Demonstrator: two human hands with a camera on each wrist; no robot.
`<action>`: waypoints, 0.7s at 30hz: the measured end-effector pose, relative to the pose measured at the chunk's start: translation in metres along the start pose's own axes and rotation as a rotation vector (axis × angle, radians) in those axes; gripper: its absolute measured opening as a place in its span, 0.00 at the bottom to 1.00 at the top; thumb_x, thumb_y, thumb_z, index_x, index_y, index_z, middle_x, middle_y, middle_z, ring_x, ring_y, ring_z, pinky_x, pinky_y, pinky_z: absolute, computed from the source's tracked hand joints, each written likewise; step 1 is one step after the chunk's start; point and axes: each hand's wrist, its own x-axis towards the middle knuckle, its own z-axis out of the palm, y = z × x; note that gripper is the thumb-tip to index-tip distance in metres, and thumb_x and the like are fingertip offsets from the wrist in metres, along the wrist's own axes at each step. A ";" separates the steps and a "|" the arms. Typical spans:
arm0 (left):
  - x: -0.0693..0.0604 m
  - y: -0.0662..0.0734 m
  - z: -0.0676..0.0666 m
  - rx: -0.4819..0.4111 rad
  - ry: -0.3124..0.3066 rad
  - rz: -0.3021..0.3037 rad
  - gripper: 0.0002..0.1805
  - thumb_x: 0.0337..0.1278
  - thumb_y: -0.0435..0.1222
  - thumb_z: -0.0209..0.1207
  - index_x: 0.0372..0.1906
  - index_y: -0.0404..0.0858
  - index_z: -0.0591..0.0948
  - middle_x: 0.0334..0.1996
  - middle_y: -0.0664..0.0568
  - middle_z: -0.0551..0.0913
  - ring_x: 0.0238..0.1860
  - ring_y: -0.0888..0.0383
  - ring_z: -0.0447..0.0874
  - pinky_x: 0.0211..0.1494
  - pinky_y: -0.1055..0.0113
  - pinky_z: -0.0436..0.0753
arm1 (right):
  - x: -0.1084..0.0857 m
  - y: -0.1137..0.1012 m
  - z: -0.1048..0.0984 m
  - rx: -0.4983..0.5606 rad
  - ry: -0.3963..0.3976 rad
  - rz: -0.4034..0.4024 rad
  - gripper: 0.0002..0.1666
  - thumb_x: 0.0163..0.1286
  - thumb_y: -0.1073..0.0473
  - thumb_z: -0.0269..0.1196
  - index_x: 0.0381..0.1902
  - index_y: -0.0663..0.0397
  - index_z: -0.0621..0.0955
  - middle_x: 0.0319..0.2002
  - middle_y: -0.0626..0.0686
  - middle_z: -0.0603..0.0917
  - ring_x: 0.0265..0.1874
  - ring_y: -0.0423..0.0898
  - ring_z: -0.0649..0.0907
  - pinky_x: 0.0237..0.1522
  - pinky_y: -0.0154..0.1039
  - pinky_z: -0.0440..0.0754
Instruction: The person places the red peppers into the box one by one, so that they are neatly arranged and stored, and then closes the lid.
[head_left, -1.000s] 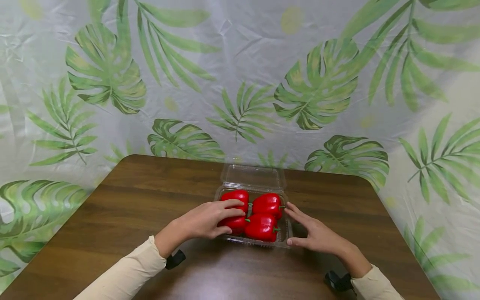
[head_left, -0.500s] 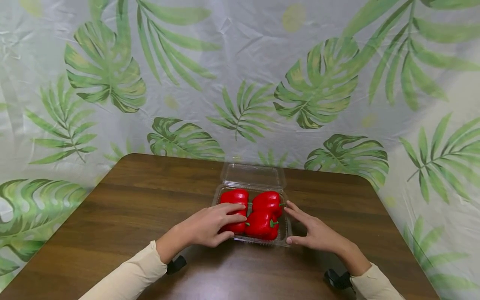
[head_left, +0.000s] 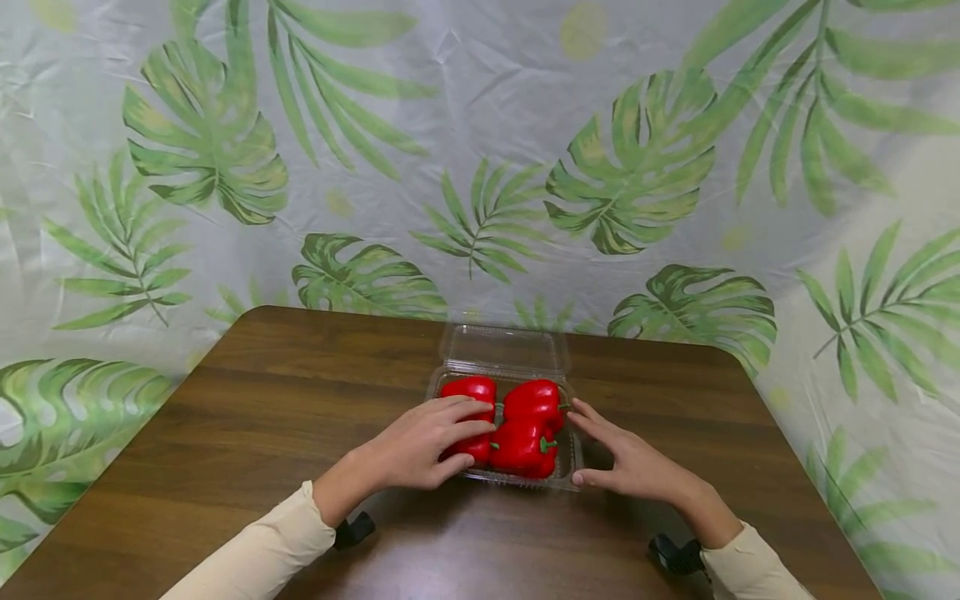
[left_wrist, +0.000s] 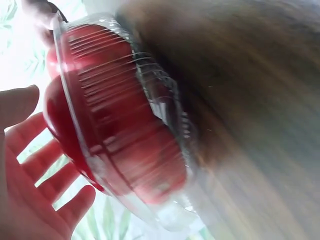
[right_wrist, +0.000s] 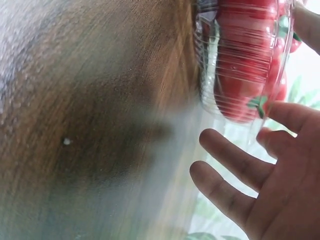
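Note:
In the head view, several glossy red bell peppers sit in a clear plastic clamshell box. One is the front right bell pepper, its green stem facing right; another is the back right bell pepper. My left hand reaches over the box's left side, fingers lightly bent on the left-hand bell peppers, partly hiding the front left bell pepper. At the box's right rim, my right hand has its fingers spread and touches the edge. The right wrist view shows those extended fingers.
The box's transparent lid lies folded back toward the far edge of the brown wooden table. Behind the table hangs a leaf-patterned cloth. Dark straps circle both wrists.
The front right bell pepper has turned, its stem now showing higher up. My left hand drew slightly toward me, then moved back over the left-hand bell peppers. My right hand stayed nearly still.

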 end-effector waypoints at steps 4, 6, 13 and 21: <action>0.013 0.004 0.004 0.040 -0.056 0.038 0.24 0.63 0.45 0.60 0.64 0.47 0.78 0.67 0.50 0.76 0.70 0.49 0.72 0.73 0.53 0.72 | 0.000 0.002 0.001 0.001 0.001 0.002 0.50 0.66 0.39 0.65 0.77 0.53 0.59 0.79 0.62 0.52 0.71 0.67 0.68 0.61 0.68 0.73; 0.020 0.007 0.006 0.058 -0.093 0.062 0.24 0.63 0.45 0.59 0.65 0.48 0.77 0.68 0.51 0.75 0.70 0.50 0.71 0.74 0.54 0.71 | 0.000 0.003 0.001 0.008 -0.002 0.002 0.50 0.66 0.39 0.65 0.77 0.53 0.59 0.79 0.62 0.52 0.71 0.67 0.68 0.61 0.68 0.73; 0.029 0.014 0.012 0.030 -0.196 0.027 0.28 0.63 0.39 0.57 0.69 0.52 0.72 0.73 0.55 0.69 0.73 0.51 0.68 0.75 0.51 0.69 | -0.001 0.004 0.003 0.026 -0.010 0.011 0.50 0.65 0.39 0.65 0.78 0.52 0.59 0.80 0.61 0.51 0.72 0.67 0.67 0.61 0.69 0.73; 0.030 0.018 0.015 -0.069 -0.315 -0.041 0.34 0.66 0.37 0.53 0.76 0.56 0.62 0.78 0.57 0.58 0.78 0.48 0.56 0.78 0.40 0.57 | 0.000 0.003 0.000 0.030 -0.014 0.012 0.50 0.65 0.39 0.65 0.78 0.51 0.59 0.80 0.61 0.51 0.71 0.67 0.68 0.61 0.69 0.73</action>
